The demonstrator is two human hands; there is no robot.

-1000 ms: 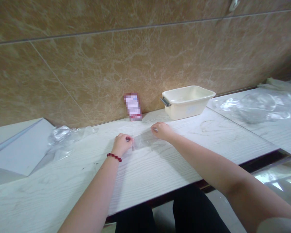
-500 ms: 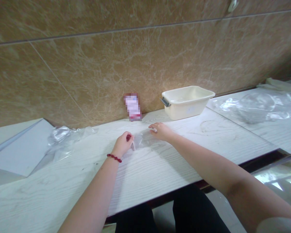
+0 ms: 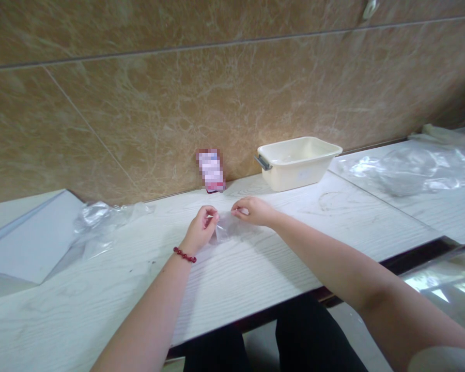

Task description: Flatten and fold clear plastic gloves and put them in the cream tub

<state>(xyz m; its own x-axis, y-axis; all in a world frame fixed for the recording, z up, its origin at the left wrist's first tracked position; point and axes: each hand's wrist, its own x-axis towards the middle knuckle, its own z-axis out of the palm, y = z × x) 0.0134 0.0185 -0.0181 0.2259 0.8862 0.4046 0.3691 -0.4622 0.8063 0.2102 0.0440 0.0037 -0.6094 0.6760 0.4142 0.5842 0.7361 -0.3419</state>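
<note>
A small clear plastic bag (image 3: 227, 229) lies on the white wood-grain table (image 3: 256, 263) between my hands. My left hand (image 3: 202, 229), with a red bead bracelet on its wrist, pinches the bag's left edge with closed fingers. My right hand (image 3: 252, 211) pinches the bag's upper right edge, fingers pressed together. Both hands are slightly raised off the table and close to each other. What is inside the bag, if anything, is too small to make out.
A cream plastic tub (image 3: 296, 161) stands against the brown marble wall. Left of it leans a small red-and-white packet (image 3: 211, 169). Crumpled clear plastic (image 3: 101, 221) lies at the left beside a white board (image 3: 27, 238). More clear plastic sheets (image 3: 411, 168) lie at the right.
Both hands have drawn closer together and lifted a little, gathering the bag's top edge between them. My left hand moved up and right, my right hand moved left.
</note>
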